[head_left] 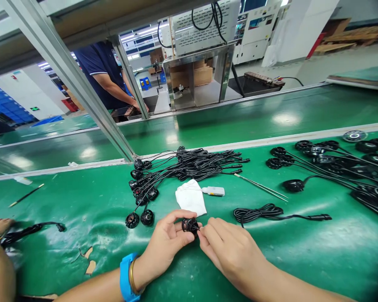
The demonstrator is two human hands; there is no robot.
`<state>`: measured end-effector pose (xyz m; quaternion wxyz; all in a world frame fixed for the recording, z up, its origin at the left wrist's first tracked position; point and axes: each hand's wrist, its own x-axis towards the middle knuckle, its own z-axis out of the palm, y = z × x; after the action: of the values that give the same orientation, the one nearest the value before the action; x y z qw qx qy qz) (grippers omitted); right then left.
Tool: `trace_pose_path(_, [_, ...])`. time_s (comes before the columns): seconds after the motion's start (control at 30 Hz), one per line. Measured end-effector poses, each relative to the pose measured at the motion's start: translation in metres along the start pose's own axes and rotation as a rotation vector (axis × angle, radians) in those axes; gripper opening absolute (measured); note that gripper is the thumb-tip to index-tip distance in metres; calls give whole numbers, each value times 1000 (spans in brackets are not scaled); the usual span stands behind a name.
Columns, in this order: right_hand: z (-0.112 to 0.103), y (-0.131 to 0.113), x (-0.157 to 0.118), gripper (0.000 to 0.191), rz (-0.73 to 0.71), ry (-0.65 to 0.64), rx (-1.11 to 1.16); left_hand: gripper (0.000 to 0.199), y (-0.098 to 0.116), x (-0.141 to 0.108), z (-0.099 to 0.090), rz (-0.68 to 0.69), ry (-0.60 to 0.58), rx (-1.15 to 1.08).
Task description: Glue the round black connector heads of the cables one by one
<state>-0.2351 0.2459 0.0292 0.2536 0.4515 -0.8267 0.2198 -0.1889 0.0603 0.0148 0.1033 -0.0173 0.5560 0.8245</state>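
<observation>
My left hand (pixel 166 237), with a blue wristband and a gold bangle, grips a small round black housing (pixel 189 225) between thumb and fingers. The fingertips of my right hand (pixel 228 243) are pinched at the housing's right side, on what looks like its thin black cable; the fingers hide most of it. A coiled black cable (pixel 261 213) with a plug end lies just beyond my right hand. Past the housing are a white cloth (pixel 191 197) and a small clear bottle (pixel 214 191) with a narrow tip.
Bundled black cables (pixel 201 163) with round heads lie at the back. Tweezers (pixel 261 186) rest to their right, and more cabled parts (pixel 330 163) sit far right. At left are a thin black stick (pixel 27 195) and another person's hand (pixel 0 226) by a cable. A metal post (pixel 82 92) rises behind.
</observation>
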Motion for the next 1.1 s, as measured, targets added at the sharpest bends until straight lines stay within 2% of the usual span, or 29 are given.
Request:
trace_pose_path(0.2, [7,0,1,16,55,2,70,37,5,1,5,6,13,88])
trace_pose_path(0.43, [11,-3,-1,16,44,-27,70,36,1,-1,11,7,140,253])
trace_pose_path(0.6, [12,-1,-3,18,37,-59,55,40,-2,-5,8,40,100,318])
trace_pose_path(0.8, [13,-1,-2,22,5,-10,-60,40,-4,-5,5,56,77,409])
trace_pose_path(0.9, [12,0,0,19,-19,27,-79,41,-2,-2,4,17,70,278])
trace_pose_path(1.0, [9,2,1,8,17,5,48,44,0,0,2,-20,60,46])
trace_pose_path(1.1, [7,4,1,14,72,-29,140,43,2,0,0,-22,55,-79])
